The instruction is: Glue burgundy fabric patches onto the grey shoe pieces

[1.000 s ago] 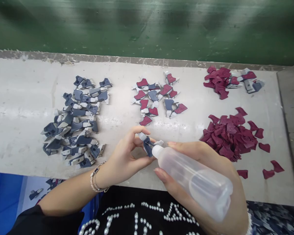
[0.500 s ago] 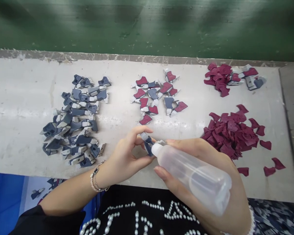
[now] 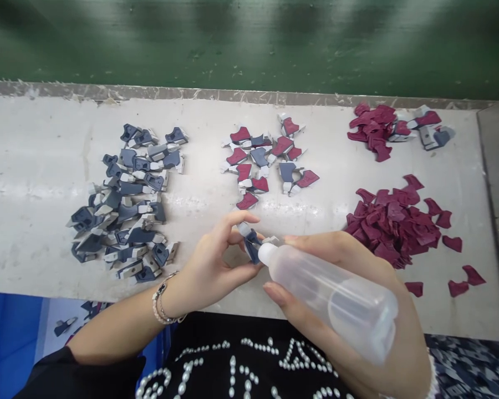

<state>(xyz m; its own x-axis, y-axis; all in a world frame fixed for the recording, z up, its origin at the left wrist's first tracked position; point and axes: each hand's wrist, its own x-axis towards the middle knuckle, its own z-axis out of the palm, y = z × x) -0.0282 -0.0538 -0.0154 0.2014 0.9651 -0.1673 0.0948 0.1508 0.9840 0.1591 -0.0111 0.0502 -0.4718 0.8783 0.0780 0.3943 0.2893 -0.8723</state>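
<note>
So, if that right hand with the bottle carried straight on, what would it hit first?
The white tip of the clear plastic squeeze bottle in the right hand would meet the small blue-grey moulded piece pinched in the left hand first, though depth is hard to judge here.

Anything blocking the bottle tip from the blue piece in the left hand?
Nothing visible does. The white tip of the squeeze bottle, held in the right hand, sits right at the blue piece pinched by the left hand, with no finger or other part between them.

Left hand (image 3: pixel 210 274) — fingers (image 3: pixel 228 224) curled, pinching; right hand (image 3: pixel 349 282) wrapped round, just beside left; left forearm (image 3: pixel 120 327) angled inward.
</note>
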